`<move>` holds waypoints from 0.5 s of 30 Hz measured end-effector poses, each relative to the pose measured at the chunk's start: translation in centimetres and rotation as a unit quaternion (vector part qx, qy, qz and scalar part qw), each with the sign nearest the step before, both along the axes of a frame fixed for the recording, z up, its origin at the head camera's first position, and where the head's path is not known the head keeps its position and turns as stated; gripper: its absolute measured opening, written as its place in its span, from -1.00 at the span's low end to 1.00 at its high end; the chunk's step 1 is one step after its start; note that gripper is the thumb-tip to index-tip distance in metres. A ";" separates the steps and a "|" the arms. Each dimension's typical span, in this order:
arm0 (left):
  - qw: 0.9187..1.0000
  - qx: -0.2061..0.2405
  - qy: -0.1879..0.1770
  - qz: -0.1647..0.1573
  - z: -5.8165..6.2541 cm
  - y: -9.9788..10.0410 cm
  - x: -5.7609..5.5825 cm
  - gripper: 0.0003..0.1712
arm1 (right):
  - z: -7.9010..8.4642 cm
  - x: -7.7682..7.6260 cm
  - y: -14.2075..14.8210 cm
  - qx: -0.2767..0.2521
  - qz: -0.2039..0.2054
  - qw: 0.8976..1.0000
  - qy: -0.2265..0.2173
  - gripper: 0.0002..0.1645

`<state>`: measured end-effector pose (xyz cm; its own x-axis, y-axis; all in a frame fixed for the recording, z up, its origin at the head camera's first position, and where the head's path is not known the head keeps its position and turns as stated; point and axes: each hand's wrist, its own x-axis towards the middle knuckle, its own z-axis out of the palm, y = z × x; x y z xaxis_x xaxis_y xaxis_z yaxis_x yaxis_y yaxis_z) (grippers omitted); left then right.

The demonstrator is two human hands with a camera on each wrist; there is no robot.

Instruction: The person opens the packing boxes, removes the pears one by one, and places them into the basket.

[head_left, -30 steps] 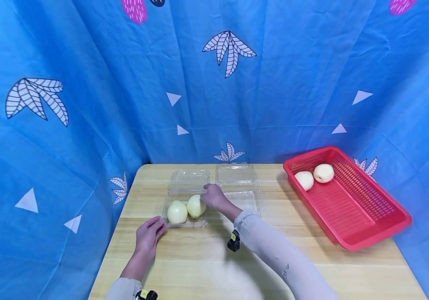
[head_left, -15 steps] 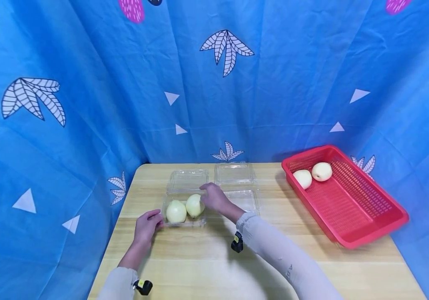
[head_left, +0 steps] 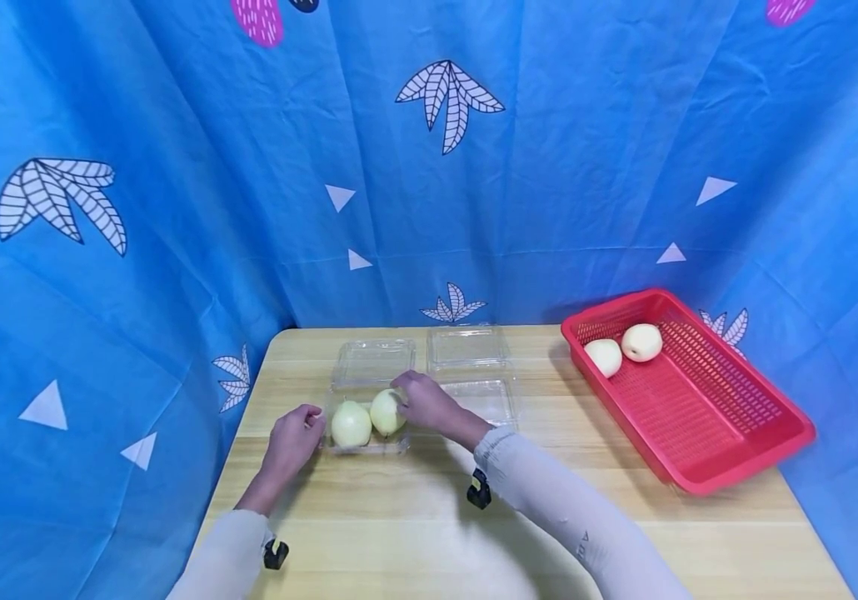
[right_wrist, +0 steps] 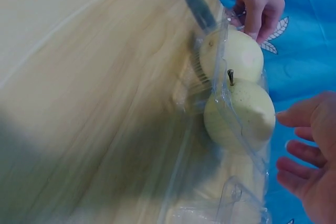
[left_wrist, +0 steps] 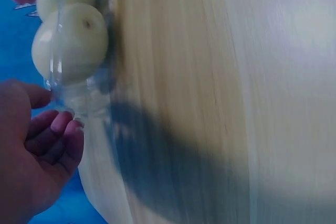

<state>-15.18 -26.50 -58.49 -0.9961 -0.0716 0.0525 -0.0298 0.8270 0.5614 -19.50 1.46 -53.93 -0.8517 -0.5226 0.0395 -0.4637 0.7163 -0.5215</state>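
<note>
Two pale yellow-green pears, a left pear (head_left: 351,425) and a right pear (head_left: 387,412), sit side by side in a clear plastic clamshell box (head_left: 372,447) whose lid (head_left: 375,362) lies back behind it. My left hand (head_left: 294,442) is at the box's left edge, fingers loosely bent; in the left wrist view the left hand (left_wrist: 37,145) shows thumb and fingers apart beside the corner. My right hand (head_left: 429,402) is at the box's right side. In the right wrist view the right hand (right_wrist: 315,150) has its thumb tip right at the stemmed pear (right_wrist: 241,116), fingers spread loosely.
A second clear box (head_left: 483,402) with its lid (head_left: 466,344) laid back is to the right, partly behind my right hand. On the right side of the wooden table (head_left: 399,533) stands a red plastic basket (head_left: 706,425) holding two pears (head_left: 642,342). Blue curtains surround the table.
My left hand has drawn slightly back from the box's left corner, its fingers bending. My right hand has lowered a little beside the right pear. Both pears have stayed put in the box.
</note>
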 end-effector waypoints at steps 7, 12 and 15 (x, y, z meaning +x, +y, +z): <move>0.988 -0.131 0.053 -0.069 -0.2 -0.1 -0.4 -0.67 | 0.0 0.2 -0.2 0.028 0.038 0.998 0.050 -0.45; 0.977 -0.189 0.050 -0.088 -0.3 -0.2 -1.1 -0.70 | -0.5 0.2 -0.3 0.051 0.078 0.993 0.072 -0.37; 0.969 -0.215 0.060 -0.106 -0.5 -0.3 -1.5 -0.69 | -0.8 0.1 -0.4 0.070 0.098 0.990 0.072 -0.34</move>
